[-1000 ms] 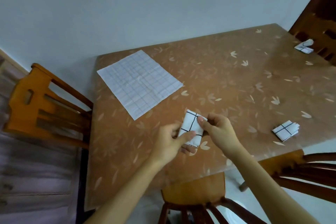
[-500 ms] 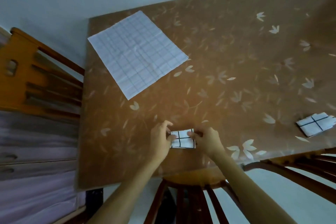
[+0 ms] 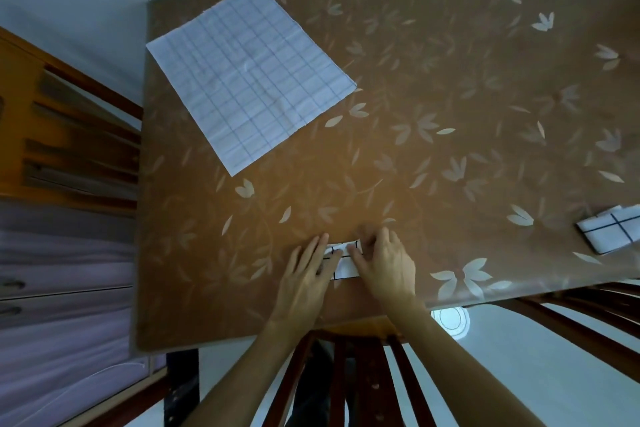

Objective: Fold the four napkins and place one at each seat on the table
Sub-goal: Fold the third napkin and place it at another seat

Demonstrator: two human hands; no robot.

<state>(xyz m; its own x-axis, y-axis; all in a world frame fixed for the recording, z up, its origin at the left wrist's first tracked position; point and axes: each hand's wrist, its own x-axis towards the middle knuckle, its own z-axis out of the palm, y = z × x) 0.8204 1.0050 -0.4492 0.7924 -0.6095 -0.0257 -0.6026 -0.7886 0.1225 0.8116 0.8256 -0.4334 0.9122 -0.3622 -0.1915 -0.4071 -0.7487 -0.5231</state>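
Folded napkin [image 3: 343, 265] at 6 o'clock on the worktop [image 3: 450, 80], just inside the near edge. The left hand [image 3: 308, 274] lies flat on its left part, fingers straight and pressing. The right hand [image 3: 384, 263] covers its right part, fingers bent and blurred; pressing or pinching cannot be told. Risk: an uneven release may let the folds spring open, or a nudge may slide it over the near edge toward the chair [image 3: 370, 374]. Open room lies from 12 to 2 o'clock. The unfolded napkin [image 3: 249, 76] lies at 11, the second folded napkin [image 3: 609, 234] at 3.

My left hand [image 3: 308, 274] and right hand [image 3: 384, 267] on the folded napkin [image 3: 341, 263] at the table [image 3: 450, 114]'s near edge, unfolded napkin [image 3: 249, 76] behind it to the left, second folded napkin [image 3: 609, 232] far right, chair [image 3: 367, 378] before the table.
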